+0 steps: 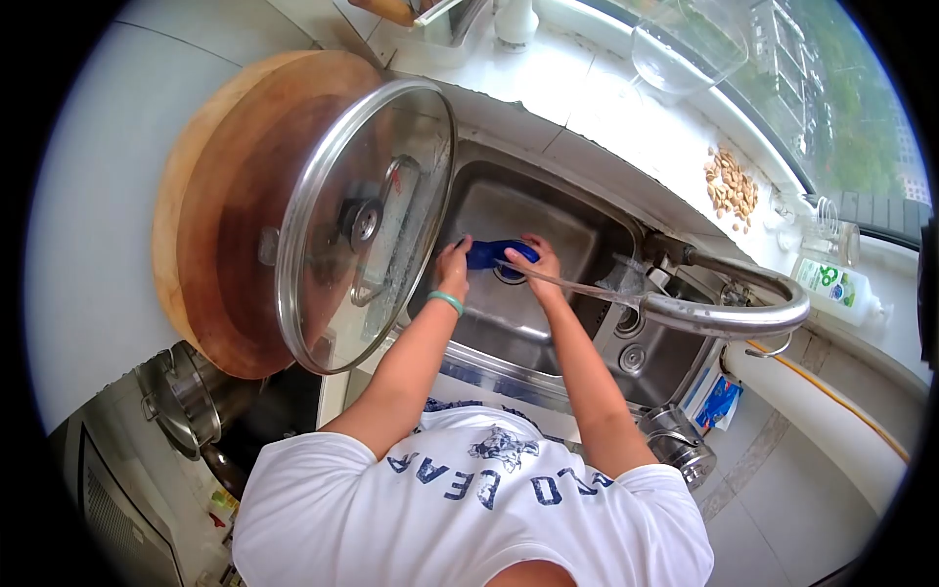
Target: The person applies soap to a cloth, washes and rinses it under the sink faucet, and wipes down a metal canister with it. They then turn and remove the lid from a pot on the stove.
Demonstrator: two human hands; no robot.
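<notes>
Both my hands are over the larger sink basin, holding one dark blue, smooth, elongated item between them. Its exact kind I cannot make out. My left hand is closed round its left end, with a green band on the wrist. At the rounded right end, my right hand grips it with the thumb on top. A thin stream of water runs from the curved metal tap onto the blue item and my right hand. Behind it, the drain is partly hidden.
A glass lid with a steel rim stands upright left of the sink, before round wooden boards. Nuts or seeds lie on the white sill, near a white bottle. Steel pots stand lower left. A small second basin adjoins.
</notes>
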